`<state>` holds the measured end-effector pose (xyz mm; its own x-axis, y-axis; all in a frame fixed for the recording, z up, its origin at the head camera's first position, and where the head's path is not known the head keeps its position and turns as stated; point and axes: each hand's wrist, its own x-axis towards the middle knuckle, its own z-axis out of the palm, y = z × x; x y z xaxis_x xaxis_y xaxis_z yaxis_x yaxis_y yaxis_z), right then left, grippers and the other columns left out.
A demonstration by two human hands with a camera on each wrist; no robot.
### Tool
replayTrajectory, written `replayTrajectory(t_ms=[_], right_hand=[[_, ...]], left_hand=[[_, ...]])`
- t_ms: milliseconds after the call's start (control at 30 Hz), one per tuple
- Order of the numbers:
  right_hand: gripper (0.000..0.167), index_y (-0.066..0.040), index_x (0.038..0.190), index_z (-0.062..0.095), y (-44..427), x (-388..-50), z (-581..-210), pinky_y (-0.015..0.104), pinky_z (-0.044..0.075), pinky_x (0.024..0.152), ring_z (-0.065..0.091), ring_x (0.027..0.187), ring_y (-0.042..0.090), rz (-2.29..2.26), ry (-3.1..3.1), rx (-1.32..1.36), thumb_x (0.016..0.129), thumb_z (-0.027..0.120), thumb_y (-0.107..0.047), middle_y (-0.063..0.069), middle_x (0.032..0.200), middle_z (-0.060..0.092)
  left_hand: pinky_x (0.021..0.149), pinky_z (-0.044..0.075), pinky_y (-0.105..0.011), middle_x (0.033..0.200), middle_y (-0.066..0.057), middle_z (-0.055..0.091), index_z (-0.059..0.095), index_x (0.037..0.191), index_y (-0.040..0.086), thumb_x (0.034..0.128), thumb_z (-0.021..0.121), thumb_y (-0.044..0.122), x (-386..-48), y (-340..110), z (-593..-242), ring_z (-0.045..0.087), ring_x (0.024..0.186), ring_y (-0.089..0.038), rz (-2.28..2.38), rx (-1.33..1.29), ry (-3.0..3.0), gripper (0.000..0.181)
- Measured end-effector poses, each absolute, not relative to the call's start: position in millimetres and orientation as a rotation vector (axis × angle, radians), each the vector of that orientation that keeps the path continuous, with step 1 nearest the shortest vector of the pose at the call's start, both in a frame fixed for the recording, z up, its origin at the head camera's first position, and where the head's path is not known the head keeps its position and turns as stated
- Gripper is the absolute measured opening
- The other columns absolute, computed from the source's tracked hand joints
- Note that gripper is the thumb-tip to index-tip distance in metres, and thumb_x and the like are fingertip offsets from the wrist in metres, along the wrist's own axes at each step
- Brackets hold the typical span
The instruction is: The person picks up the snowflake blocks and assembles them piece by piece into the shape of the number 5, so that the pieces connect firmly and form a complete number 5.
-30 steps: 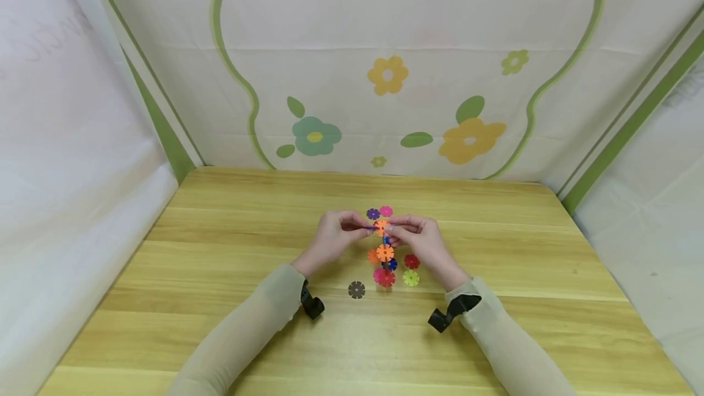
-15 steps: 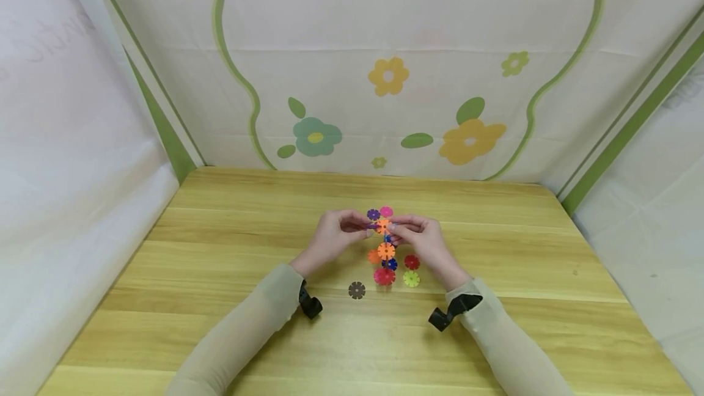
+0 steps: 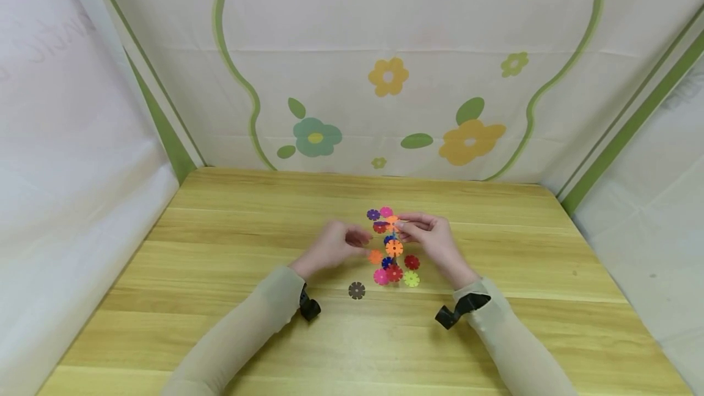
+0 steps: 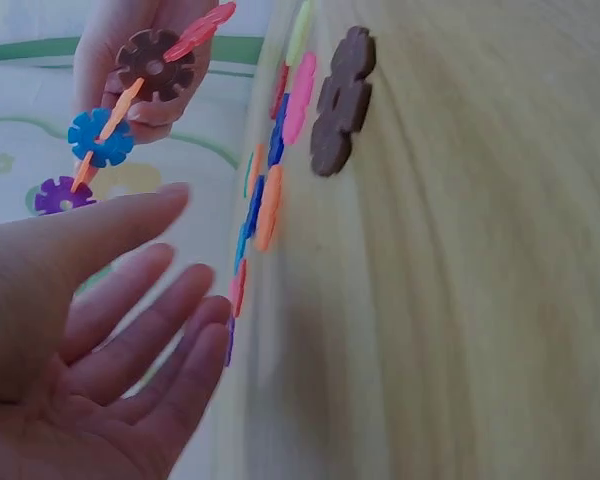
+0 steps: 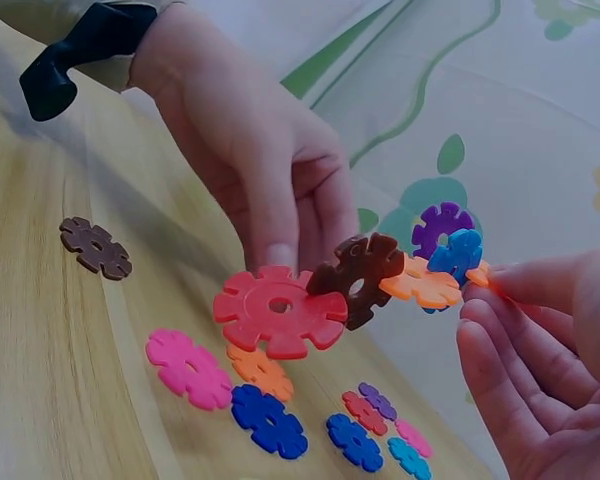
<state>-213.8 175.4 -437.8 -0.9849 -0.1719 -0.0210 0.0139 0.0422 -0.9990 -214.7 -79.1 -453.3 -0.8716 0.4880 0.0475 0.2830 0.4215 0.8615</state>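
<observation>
A chain of slotted plastic discs hangs over the table from my right hand [image 3: 431,237], whose thumb and fingers pinch an orange disc [image 3: 393,223] near its upper end. Along the chain, the right wrist view has a red disc [image 5: 280,312], a brown disc [image 5: 358,282], another orange disc [image 5: 420,283], a blue disc [image 5: 458,253] and a purple disc [image 5: 442,228]. My left hand [image 3: 332,246] is apart from the chain, on its left. Its fingers are spread and relaxed in the left wrist view, holding nothing.
Loose discs lie flat on the wooden table [image 3: 264,335] beneath the chain, among them pink [image 5: 188,370], dark blue [image 5: 268,420] and yellow-green [image 3: 411,278] discs. A loose brown disc [image 3: 356,290] lies nearer the front. A printed cloth [image 3: 341,29] stands behind the table.
My left hand has let go of the chain's purple end and drawn back left and toward the front. The right hand has shifted slightly right, carrying the chain.
</observation>
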Motion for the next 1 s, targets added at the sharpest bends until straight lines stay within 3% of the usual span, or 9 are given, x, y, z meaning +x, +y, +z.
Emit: replayTrajectory(t_ms=[167,500,800,1000], right_hand=[[0.034,0.004,0.122,0.069,178,-213,-438,0.058,0.052,0.092,0.069,0.097,0.043,-2.082,2.167,-0.157,0.095,0.075,-0.016,0.015,0.101,0.075],[0.034,0.003,0.123,0.069,179,-212,-438,0.054,0.055,0.09,0.067,0.1,0.046,-2.057,2.185,-0.175,0.096,0.074,-0.017,0.015,0.103,0.074],[0.033,0.004,0.122,0.069,180,-212,-439,0.055,0.055,0.09,0.071,0.091,0.032,-2.064,2.193,-0.189,0.097,0.074,-0.016,0.014,0.101,0.075],[0.033,0.005,0.122,0.069,180,-212,-439,0.055,0.055,0.09,0.072,0.09,0.029,-2.066,2.187,-0.195,0.097,0.074,-0.016,0.015,0.101,0.075]], left_hand=[[0.085,0.056,-0.028,0.108,-0.001,0.074,0.074,0.117,0.004,0.0839,0.086,0.016,-215,-73,-461,0.067,0.093,-0.011,1.362,0.712,2.439,0.038],[0.08,0.055,-0.029,0.1,-0.001,0.073,0.077,0.109,0.006,0.0805,0.089,0.014,-209,-58,-449,0.064,0.087,-0.012,1.231,0.614,2.488,0.031],[0.077,0.054,-0.028,0.094,-0.001,0.071,0.077,0.102,0.006,0.0769,0.09,0.01,-210,-55,-450,0.062,0.083,-0.013,1.216,0.583,2.516,0.029],[0.077,0.054,-0.028,0.092,0.001,0.069,0.075,0.1,0.007,0.077,0.09,0.009,-212,-58,-453,0.062,0.083,-0.014,1.244,0.597,2.511,0.028]])
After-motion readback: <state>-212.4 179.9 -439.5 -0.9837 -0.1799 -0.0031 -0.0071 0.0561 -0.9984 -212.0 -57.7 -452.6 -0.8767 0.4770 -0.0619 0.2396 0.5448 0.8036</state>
